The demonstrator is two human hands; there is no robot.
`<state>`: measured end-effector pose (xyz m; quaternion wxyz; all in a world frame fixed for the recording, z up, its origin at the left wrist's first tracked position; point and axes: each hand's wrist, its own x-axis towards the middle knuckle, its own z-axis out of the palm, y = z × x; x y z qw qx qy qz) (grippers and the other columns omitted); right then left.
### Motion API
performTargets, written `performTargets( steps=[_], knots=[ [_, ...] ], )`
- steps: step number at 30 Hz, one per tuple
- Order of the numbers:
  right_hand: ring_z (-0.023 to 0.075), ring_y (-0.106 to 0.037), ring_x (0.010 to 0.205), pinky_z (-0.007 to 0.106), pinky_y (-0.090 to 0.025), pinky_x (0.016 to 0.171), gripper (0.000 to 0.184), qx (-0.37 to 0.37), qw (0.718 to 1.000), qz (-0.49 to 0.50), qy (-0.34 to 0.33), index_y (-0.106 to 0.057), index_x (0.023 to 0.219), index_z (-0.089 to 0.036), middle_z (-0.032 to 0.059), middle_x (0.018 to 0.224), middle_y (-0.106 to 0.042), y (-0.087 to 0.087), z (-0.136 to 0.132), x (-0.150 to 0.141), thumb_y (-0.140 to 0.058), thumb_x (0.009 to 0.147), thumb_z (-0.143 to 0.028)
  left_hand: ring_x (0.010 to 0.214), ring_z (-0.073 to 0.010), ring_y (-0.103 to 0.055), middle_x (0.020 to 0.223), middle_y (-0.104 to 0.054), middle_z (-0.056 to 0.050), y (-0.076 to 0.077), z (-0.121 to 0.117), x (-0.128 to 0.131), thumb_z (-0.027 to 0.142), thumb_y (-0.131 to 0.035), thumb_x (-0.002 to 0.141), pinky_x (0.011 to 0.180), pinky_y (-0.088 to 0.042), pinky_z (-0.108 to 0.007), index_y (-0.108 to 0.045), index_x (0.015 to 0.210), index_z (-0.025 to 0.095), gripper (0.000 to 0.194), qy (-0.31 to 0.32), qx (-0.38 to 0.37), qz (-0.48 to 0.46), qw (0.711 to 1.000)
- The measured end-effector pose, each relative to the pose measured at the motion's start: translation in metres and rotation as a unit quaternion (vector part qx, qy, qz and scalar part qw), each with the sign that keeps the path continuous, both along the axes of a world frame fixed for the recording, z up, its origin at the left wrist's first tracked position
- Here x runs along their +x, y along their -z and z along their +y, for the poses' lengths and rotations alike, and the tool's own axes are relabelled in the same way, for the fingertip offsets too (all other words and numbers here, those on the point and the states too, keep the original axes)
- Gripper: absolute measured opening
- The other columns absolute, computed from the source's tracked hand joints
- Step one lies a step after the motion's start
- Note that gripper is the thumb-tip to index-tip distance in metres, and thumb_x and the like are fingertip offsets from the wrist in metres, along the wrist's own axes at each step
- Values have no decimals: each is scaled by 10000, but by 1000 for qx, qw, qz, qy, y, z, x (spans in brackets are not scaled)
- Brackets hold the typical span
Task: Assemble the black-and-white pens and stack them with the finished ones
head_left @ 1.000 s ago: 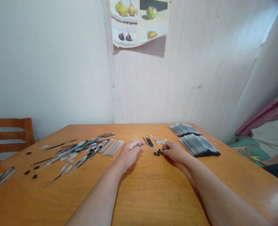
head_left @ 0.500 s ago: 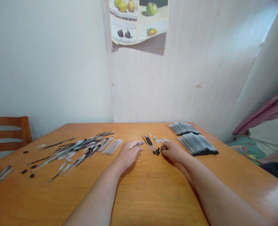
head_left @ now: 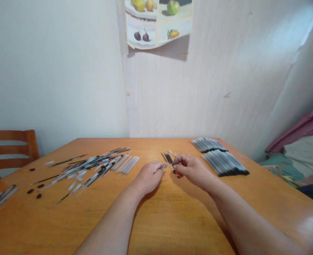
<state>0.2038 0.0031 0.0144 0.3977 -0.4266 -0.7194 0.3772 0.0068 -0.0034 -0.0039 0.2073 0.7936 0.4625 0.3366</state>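
My left hand (head_left: 152, 173) rests above the table with its fingers curled and the thumb laid along them, pointing right; anything inside is hidden. My right hand (head_left: 188, 168) is closed in a pinch just across from it, with a small gap between the two. What the right fingertips hold is too small to make out. Below them lie small black pen plugs (head_left: 178, 176), partly covered by the hand. A few dark pen refills (head_left: 168, 158) lie just beyond both hands. A small whitish piece (head_left: 170, 151) lies behind the refills.
Loose refills and pen parts (head_left: 92, 164) are heaped at left, beside a row of clear pen barrels (head_left: 128, 165). Two stacks of black-ended pens (head_left: 225, 163) lie at right. Black round pieces (head_left: 39, 196) are near the left edge. A chair (head_left: 10, 150) stands at left.
My right hand has risen from beside the black plugs and moved left, towards my left hand, now covering most of the small pieces. The left hand has barely moved. The view has shifted slightly.
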Motion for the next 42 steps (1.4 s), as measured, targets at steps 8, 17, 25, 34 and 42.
performTargets(
  steps=[8,17,25,34,42],
  knots=[
    [96,-530,535,196,-431,509,95,28,999,-37,-15,-592,822,-185,-30,631,-565,4,-4,-8,-533,749,-194,889,-196,-606,928,-703,-66,-2,-3,1,158,-414,799,792,-434,-279,-702,935,170,319,18,25,49,998],
    [93,-548,524,191,-422,503,102,52,997,-63,-15,-618,815,-171,-27,601,-583,5,-4,-10,-533,762,-149,827,-187,-596,848,-687,-56,-4,-5,3,137,-407,775,741,-414,-266,-691,862,173,299,32,18,57,998],
    [93,-538,515,198,-419,506,102,39,997,-63,-17,-610,805,-179,-37,584,-575,7,-3,-10,-529,751,-148,782,-180,-584,779,-673,-41,-3,-5,5,139,-415,773,702,-404,-260,-671,769,174,259,33,-5,41,999],
    [103,-544,523,208,-422,519,70,24,998,-58,-20,-601,788,-180,-26,595,-592,8,-5,-14,-534,771,-171,734,-176,-574,729,-652,-37,-4,-6,6,133,-405,761,677,-397,-261,-669,751,170,267,35,-2,52,998],
    [118,-518,532,227,-356,526,278,108,984,-139,17,-541,677,-185,-16,564,-552,15,-2,-16,-490,896,-350,783,-183,-596,801,-685,-48,-4,-6,6,124,-422,766,752,-432,-269,-697,827,169,285,26,12,46,999]
  ],
)
